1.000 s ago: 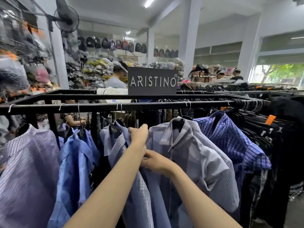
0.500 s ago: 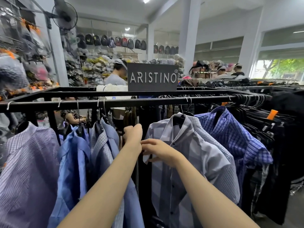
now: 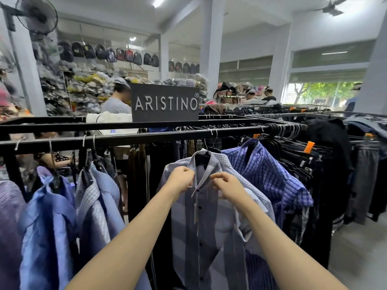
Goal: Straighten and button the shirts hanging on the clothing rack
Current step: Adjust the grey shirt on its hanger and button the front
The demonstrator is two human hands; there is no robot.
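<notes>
Shirts on the clothing rack (image 3: 134, 141), and the action sits right of the blue shirt (image 3: 48, 216): the grey striped shirt (image 3: 209, 227), a second ago crowded among its neighbours, now hangs free below the ARISTINO sign (image 3: 164, 102). Left hand (image 3: 180, 181) has left the blue shirts and pinches one collar edge; right hand (image 3: 227, 186) pinches the other. Judging by that, the top button comes next.

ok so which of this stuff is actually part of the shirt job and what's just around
Part of the job:
- grey shirt, gripped at the collar by left hand and right hand
- blue checked shirt
- light blue shirt
- rack rail

Just around:
- brand sign
- backpacks
- wall fan
</notes>
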